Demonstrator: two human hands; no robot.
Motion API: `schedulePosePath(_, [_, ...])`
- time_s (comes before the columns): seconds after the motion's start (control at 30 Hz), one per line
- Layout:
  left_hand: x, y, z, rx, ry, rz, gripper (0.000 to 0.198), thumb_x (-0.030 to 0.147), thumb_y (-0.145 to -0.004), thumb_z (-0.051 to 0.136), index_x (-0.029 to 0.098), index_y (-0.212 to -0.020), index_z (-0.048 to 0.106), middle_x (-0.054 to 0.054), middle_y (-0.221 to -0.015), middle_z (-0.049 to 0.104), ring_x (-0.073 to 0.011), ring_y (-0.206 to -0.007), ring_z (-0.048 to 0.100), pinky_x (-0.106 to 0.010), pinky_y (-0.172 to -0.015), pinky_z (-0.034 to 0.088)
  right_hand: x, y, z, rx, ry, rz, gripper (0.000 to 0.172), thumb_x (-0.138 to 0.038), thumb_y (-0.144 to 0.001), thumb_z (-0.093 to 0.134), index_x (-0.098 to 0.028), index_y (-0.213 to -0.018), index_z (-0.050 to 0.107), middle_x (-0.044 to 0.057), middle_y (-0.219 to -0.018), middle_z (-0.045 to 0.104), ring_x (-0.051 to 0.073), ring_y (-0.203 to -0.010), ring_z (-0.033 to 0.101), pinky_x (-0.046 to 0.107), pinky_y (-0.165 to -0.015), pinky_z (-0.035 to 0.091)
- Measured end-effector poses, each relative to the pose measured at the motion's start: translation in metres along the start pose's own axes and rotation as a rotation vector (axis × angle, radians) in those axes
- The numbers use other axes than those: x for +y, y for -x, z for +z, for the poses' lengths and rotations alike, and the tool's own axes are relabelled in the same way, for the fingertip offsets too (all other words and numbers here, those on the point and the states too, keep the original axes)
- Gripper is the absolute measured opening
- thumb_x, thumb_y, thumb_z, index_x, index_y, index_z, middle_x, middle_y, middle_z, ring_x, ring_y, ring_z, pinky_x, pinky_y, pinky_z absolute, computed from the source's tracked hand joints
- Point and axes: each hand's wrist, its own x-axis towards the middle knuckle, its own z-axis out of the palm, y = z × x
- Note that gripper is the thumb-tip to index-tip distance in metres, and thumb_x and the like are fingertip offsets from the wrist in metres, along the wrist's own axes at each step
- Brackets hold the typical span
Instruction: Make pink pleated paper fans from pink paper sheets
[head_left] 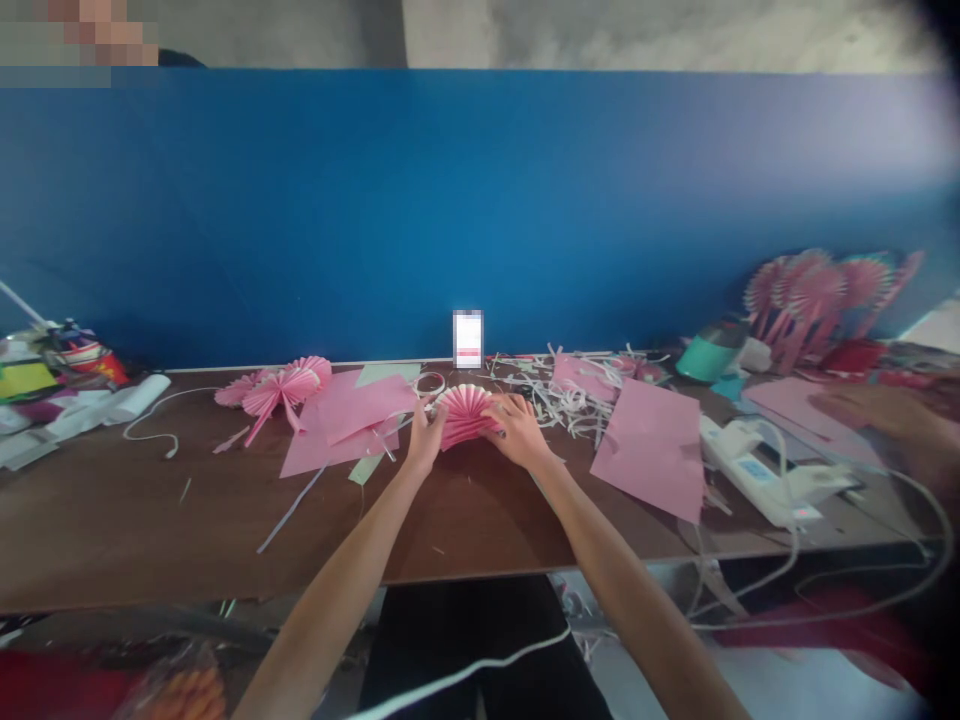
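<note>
A pleated pink paper fan point(465, 406) is spread in a half-round at the middle of the table, between my two hands. My left hand point(426, 432) pinches its left edge, and the fingers of my right hand point(515, 428) are closed on its right side. Part of the fan's right side is hidden under my right fingers. Scissors point(430, 384) lie just behind my left hand, partly covered. Pink paper sheets point(367, 410) lie to the left, with finished-looking pleated pink fans point(285, 390) beyond them.
A lit phone point(468, 340) stands against the blue partition point(465, 200). Paper strips point(574, 395) are heaped right of centre, near a pink sheet point(649, 445). Further right are a power strip point(757, 475) with cables, a teal bottle point(705, 352), upright fans point(817, 290) and another person's hand point(870, 405).
</note>
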Motion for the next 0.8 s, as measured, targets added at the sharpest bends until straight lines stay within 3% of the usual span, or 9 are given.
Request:
schedulePosePath(0.1, [-0.002, -0.003, 0.0, 0.013, 0.033, -0.045, 0.046, 0.045, -0.086, 0.054, 0.021, -0.124, 0.047, -0.01, -0.121, 0.058, -0.0191, -0.104, 0.057, -0.031, -0.087, 0.047, 0.0, 0.0, 0.0, -0.014, -0.006, -0.04, 0.046, -0.05, -0.078, 0.067, -0.025, -0.116, 0.061, 0.011, -0.132, 0.051, 0.032, -0.118, 0.039, 0.046, -0.096, 0.033])
schedulePosePath(0.17, [-0.004, -0.004, 0.0, 0.025, 0.047, -0.069, 0.044, 0.044, -0.086, 0.055, 0.021, -0.123, 0.048, -0.01, -0.118, 0.059, -0.019, -0.103, 0.058, -0.032, -0.087, 0.047, -0.002, 0.0, 0.0, -0.021, 0.001, -0.053, 0.047, -0.047, -0.078, 0.068, -0.024, -0.118, 0.059, 0.011, -0.133, 0.05, 0.032, -0.118, 0.039, 0.046, -0.096, 0.032])
schedulePosePath(0.33, [0.005, 0.001, -0.001, -0.126, 0.006, -0.046, 0.045, 0.044, -0.087, 0.054, 0.019, -0.124, 0.047, -0.01, -0.111, 0.061, -0.0205, -0.099, 0.059, -0.034, -0.085, 0.048, -0.001, 0.0, 0.001, 0.026, -0.027, -0.006, 0.016, -0.017, -0.081, 0.061, -0.023, -0.095, 0.065, 0.007, -0.118, 0.056, 0.027, -0.107, 0.043, 0.04, -0.089, 0.035])
schedulePosePath(0.47, [0.02, 0.008, -0.002, -0.096, -0.19, 0.266, 0.042, 0.042, -0.088, 0.052, 0.022, -0.124, 0.046, -0.01, -0.123, 0.053, -0.0211, -0.114, 0.051, -0.035, -0.096, 0.042, 0.006, 0.001, 0.002, 0.046, -0.017, 0.039, 0.014, -0.013, -0.079, 0.059, -0.022, -0.087, 0.066, 0.007, -0.113, 0.056, 0.026, -0.1, 0.043, 0.039, -0.085, 0.036])
schedulePosePath(0.6, [0.031, 0.01, -0.006, -0.21, -0.562, 0.572, 0.026, 0.04, -0.084, 0.059, 0.022, -0.103, 0.059, -0.01, -0.117, 0.053, -0.0261, -0.116, 0.046, -0.041, -0.101, 0.036, 0.009, 0.002, 0.005, 0.058, -0.011, 0.062, 0.016, -0.014, -0.08, 0.058, -0.021, -0.09, 0.068, 0.009, -0.109, 0.055, 0.027, -0.098, 0.043, 0.039, -0.082, 0.037])
schedulePosePath(0.8, [0.032, 0.009, -0.006, -0.335, -0.866, 0.727, 0.021, 0.027, -0.086, 0.058, 0.022, -0.106, 0.061, -0.01, -0.111, 0.056, -0.0285, -0.109, 0.046, -0.044, -0.095, 0.036, 0.009, 0.001, 0.006, -0.003, -0.044, -0.045, 0.014, -0.015, -0.084, 0.054, -0.021, -0.087, 0.067, 0.008, -0.098, 0.058, 0.024, -0.093, 0.044, 0.036, -0.081, 0.037])
